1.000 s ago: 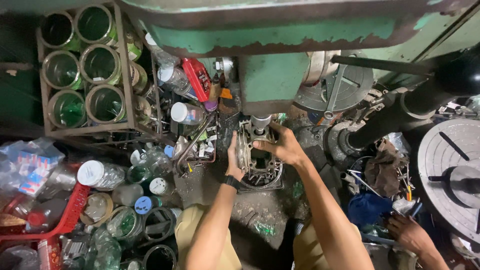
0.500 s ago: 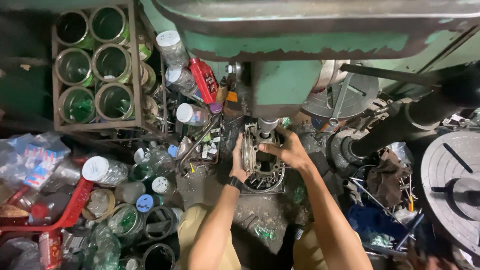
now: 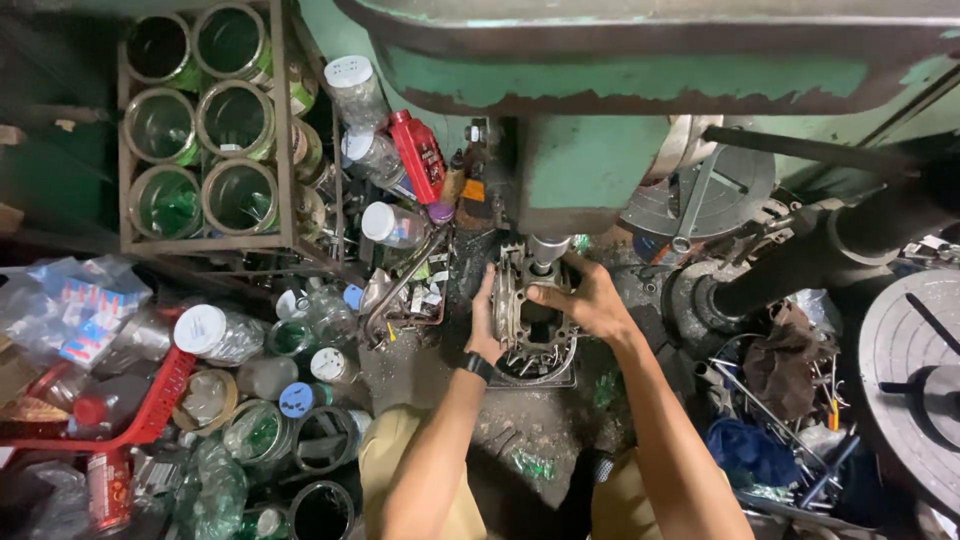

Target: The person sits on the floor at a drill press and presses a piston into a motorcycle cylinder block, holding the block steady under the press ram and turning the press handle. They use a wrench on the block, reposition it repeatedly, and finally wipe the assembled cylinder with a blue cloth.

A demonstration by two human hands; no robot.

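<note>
A grey metal engine casing (image 3: 528, 318) stands on the grimy work surface, right under the spindle (image 3: 547, 253) of a green drill press (image 3: 600, 120). My left hand (image 3: 483, 322) grips the casing's left side; a dark band sits on that wrist. From the right, my right hand (image 3: 588, 298) holds the casing's top and right edge, fingers curled over it. Both forearms reach up from the bottom of the view.
A metal crate (image 3: 205, 130) of green glass jars stands at the upper left. Plastic bottles, a red bottle (image 3: 420, 155) and jars crowd the left. A red basket (image 3: 150, 400) lies lower left. A round grey machine plate (image 3: 915, 380) and scrap tools fill the right.
The view has shifted slightly, and the other person's hand seen at the lower right one second ago is gone. Both my hands stay on the casing with slightly changed grips.
</note>
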